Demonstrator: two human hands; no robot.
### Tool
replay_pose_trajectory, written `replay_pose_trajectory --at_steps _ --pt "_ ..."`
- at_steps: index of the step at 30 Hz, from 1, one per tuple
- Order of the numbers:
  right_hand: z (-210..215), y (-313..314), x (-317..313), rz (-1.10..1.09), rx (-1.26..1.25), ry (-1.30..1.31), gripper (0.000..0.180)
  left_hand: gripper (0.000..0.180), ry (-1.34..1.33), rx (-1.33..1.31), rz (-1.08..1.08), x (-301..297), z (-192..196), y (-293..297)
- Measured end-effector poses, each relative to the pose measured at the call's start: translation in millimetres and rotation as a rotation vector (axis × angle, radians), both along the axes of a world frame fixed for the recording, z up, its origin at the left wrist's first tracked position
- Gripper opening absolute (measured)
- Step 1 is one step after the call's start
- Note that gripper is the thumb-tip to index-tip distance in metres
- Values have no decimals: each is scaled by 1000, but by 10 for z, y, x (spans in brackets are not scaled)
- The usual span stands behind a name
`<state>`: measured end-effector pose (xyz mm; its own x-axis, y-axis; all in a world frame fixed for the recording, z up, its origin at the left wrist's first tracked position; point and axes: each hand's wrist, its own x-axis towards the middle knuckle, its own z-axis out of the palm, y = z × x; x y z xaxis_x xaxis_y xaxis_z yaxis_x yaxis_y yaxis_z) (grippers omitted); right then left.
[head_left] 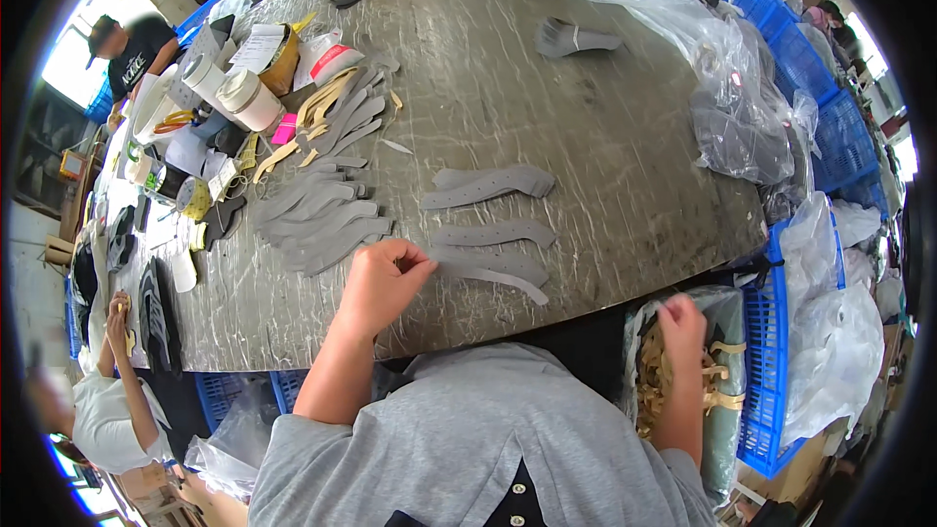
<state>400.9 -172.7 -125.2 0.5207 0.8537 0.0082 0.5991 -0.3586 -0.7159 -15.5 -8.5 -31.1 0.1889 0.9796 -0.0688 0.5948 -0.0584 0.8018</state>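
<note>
On the table in front of me, my left hand [384, 283] has its thumb and forefinger pinched at the left end of a curved grey cut piece [493, 268]. Just beyond lie a second curved grey piece [496, 232] and a small pile of dotted grey pieces [488, 185]. A fanned heap of grey pieces [317, 215] spreads to the left of the hand. Past the table's edge, my right hand [683, 322] is raised over a plastic-lined box [723, 439] of tan strips [652, 381]. Its fingers are closed; what they hold, if anything, is too small to name.
A bundle of grey pieces [574, 38] lies far right. White tubs [249, 100], papers and more cut pieces crowd the left. Blue crates [766, 361] and clear plastic bags [737, 127] line the right. Co-workers sit at the left [117, 420] and far left [146, 54].
</note>
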Motion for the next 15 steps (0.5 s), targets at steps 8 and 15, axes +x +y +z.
replay_pose_trajectory --at_steps 8,15 --pt "502 920 -1557 471 323 784 17 11 -66 -5 25 91 55 0" --pt "214 1086 -1583 332 175 503 16 18 -8 -150 -7 -31 -332 156"
